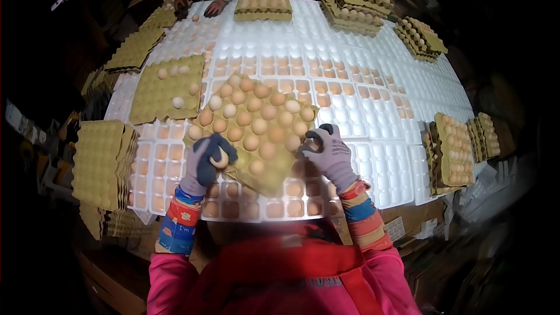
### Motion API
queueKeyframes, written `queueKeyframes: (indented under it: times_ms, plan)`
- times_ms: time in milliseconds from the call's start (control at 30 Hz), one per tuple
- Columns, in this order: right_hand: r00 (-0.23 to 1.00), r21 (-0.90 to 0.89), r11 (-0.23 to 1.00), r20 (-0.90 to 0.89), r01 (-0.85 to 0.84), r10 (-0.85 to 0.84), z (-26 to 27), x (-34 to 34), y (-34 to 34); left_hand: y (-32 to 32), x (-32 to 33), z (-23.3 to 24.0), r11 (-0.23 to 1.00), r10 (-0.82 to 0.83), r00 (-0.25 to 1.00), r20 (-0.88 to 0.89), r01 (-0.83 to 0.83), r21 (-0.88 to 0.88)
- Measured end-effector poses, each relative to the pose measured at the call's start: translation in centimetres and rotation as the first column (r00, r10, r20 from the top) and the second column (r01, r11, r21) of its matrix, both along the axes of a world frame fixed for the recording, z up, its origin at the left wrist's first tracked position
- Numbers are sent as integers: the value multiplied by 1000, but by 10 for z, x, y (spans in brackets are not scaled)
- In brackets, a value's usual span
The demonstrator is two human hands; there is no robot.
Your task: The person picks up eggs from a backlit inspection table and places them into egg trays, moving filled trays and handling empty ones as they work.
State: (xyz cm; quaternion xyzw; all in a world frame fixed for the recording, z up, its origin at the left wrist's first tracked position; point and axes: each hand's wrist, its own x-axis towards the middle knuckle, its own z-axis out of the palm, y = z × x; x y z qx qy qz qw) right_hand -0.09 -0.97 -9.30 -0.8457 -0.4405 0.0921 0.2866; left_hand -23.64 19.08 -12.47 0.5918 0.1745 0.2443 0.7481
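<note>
My gloved left hand [203,164] grips a pale egg [219,159] by the near left edge of a pulp egg tray [272,178]. Brown and whitish eggs [259,126] fill most of that tray, which lies at an angle over clear plastic egg cartons [294,208]. Its near corner has bare cups. My gloved right hand [330,154] is at the tray's right side, with thumb and fingers curled towards each other. Whether an egg sits between those fingers is unclear. Beneath and around the tray, many carton cups hold eggs.
A pulp tray [164,92] with several eggs lies behind on the left. Stacked pulp trays [98,164] stand at the left edge. Loaded egg trays [455,151] are on the right, with more stacks [356,4] at the back. Across the table are another person's hands [215,7].
</note>
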Motion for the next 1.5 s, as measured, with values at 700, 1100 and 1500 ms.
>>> queueKeyframes:
  times_ms: [700, 1100, 1500]
  plan:
    - [460, 278, 670, -881, 689, -108, -58, 36, -179, -28, 81, 26, 49, 248, 811, -530, 536, 843]
    - [944, -205, 922, 112, 328, -311, -82, 60, -129, -142, 120, 23, 292, 226, 933, -280, 210, 933]
    - [985, 48, 992, 135, -119, 112, -104, 136, -120, -178, 252, -56, 316, 324, 600, -731, 660, 682]
